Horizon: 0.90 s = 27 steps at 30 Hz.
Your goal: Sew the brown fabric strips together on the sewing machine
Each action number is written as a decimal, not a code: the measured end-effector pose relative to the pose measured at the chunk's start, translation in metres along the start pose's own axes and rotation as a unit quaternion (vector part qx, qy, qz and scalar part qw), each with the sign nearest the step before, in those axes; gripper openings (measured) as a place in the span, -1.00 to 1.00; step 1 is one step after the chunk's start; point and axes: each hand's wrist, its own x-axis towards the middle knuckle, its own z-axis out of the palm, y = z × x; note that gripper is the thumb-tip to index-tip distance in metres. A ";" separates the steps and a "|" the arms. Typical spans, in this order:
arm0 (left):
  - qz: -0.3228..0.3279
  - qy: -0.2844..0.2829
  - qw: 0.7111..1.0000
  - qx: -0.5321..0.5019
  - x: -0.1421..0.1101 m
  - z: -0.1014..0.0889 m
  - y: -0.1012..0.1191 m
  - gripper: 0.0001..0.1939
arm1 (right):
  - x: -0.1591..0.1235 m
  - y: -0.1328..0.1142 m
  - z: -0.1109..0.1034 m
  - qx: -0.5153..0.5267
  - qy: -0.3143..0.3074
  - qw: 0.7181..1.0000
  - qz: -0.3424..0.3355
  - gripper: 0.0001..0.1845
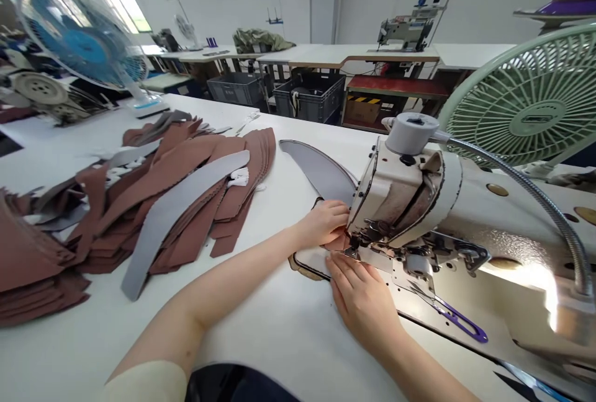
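Note:
At the sewing machine (388,200), my left hand (328,223) is closed with curled fingers on a brown fabric piece (339,242) just left of the needle area. The machine head partly hides its fingertips. My right hand (361,293) lies flat on the machine bed, its outstretched fingertips close to the presser foot (352,250). Behind my left hand, a curved grey fabric piece (321,172) with a dark edge stretches away over the table. Whether it joins the brown piece is hidden. Purple-handled thread snips (459,321) rest on the bed, right of my right hand.
Stacks of brown fabric pieces (186,185), with a grey strip (186,209) on top, cover the left of the table. A green fan (526,104) stands behind the machine, and a blue fan (84,48) at the far left. Grey crates (310,101) sit beyond the table.

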 end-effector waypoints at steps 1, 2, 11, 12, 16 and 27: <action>-0.030 0.004 1.000 0.005 0.001 0.001 0.001 -0.80 | 0.000 0.001 -0.002 0.017 0.007 1.000 -0.015 -0.63; -0.058 -0.003 0.998 0.005 0.002 0.002 0.002 -0.77 | 0.001 0.001 -0.004 0.034 0.011 0.999 -0.029 -0.62; -0.133 -0.146 0.977 -0.084 -0.021 -0.048 0.017 -0.71 | -0.001 -0.002 -0.018 0.102 0.011 0.989 -0.102 -0.64; -0.151 -0.170 0.968 -0.109 -0.031 -0.064 0.021 -0.68 | -0.001 -0.003 -0.018 0.104 0.012 0.989 -0.108 -0.64; -0.317 -0.231 0.909 -0.143 -0.069 -0.114 0.043 -0.48 | 0.000 -0.003 -0.017 0.108 0.019 0.986 -0.122 -0.64; -0.373 -0.120 0.908 -0.151 -0.103 -0.092 0.081 -0.29 | -0.001 0.000 -0.011 0.111 -0.006 0.987 -0.116 -0.66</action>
